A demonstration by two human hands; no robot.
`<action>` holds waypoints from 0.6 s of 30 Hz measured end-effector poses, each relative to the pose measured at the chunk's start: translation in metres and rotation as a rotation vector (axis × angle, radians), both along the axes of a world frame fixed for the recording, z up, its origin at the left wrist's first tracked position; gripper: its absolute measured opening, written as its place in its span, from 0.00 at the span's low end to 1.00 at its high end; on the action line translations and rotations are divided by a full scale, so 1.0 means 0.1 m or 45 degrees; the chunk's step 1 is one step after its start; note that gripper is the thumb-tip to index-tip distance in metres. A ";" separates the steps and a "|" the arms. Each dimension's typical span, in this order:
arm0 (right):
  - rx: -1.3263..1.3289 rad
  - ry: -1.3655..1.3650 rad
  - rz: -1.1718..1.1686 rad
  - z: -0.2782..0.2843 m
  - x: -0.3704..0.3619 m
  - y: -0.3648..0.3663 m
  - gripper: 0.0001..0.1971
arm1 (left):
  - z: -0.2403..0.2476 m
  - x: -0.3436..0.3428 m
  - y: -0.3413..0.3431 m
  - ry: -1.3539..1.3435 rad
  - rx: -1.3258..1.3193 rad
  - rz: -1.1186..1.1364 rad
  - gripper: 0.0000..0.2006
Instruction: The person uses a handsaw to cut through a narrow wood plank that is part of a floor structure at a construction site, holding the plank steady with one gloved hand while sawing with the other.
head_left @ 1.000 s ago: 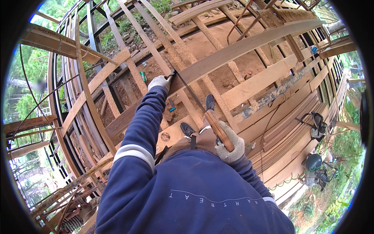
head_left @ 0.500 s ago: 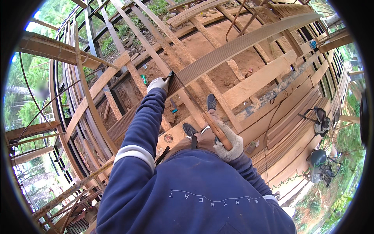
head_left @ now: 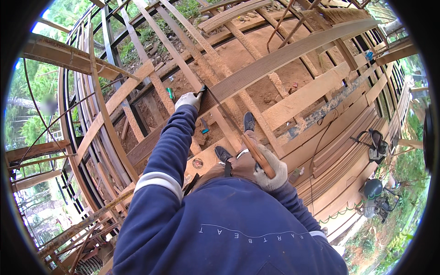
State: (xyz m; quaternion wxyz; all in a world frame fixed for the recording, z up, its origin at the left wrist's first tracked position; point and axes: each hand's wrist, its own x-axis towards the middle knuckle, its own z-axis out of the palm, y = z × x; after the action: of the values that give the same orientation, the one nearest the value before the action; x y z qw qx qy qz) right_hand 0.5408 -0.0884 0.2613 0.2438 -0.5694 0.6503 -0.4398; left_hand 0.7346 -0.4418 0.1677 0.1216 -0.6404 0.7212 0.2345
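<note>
In my right hand (head_left: pixel 271 170), gloved in off-white, is the wooden handle of a handsaw (head_left: pixel 227 113). Its thin blade slants up and left across a long grooved brown plank (head_left: pixel 266 64). My left hand (head_left: pixel 188 99), in a pale glove, rests by the plank's near edge beside the blade's far end. Its fingers close round a small dark object (head_left: pixel 202 89) whose kind I cannot make out. The plank lies across several sawdust-covered beams and runs from lower left to upper right.
My shoes (head_left: pixel 249 121) stand among open beams over reddish soil. A green item (head_left: pixel 170 93) and a teal-ended tool (head_left: pixel 205 126) lie at left. Stacked boards (head_left: pixel 343 142), a black strap (head_left: pixel 376 142) and a dark rounded machine (head_left: pixel 373 188) are at right.
The saw and my right hand have shifted slightly back toward me, down and to the right. My left hand stays at the plank, barely moved.
</note>
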 end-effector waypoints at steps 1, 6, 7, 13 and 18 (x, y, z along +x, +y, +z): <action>0.025 -0.114 -0.039 0.00 0.02 -0.08 0.30 | 0.02 -0.03 0.02 0.010 0.001 -0.002 0.33; 0.076 -0.328 -0.114 -0.11 0.12 -0.61 0.29 | 0.10 -0.06 0.02 0.022 0.043 -0.021 0.29; -0.022 -0.225 -0.087 -0.11 0.14 -0.59 0.29 | 0.13 -0.07 0.06 -0.014 0.074 0.026 0.29; 0.067 -0.154 0.001 0.05 0.01 0.07 0.33 | 0.00 0.01 0.03 0.044 -0.002 0.000 0.33; 0.100 -0.381 -0.141 0.01 0.20 -0.38 0.30 | 0.08 0.01 0.05 0.065 0.073 -0.028 0.31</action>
State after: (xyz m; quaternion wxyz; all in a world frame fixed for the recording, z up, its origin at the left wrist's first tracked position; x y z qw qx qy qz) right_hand 0.5607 -0.1260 0.2621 0.3356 -0.4509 0.6537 -0.5066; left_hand 0.7352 -0.4373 0.1756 0.1239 -0.6225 0.7240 0.2699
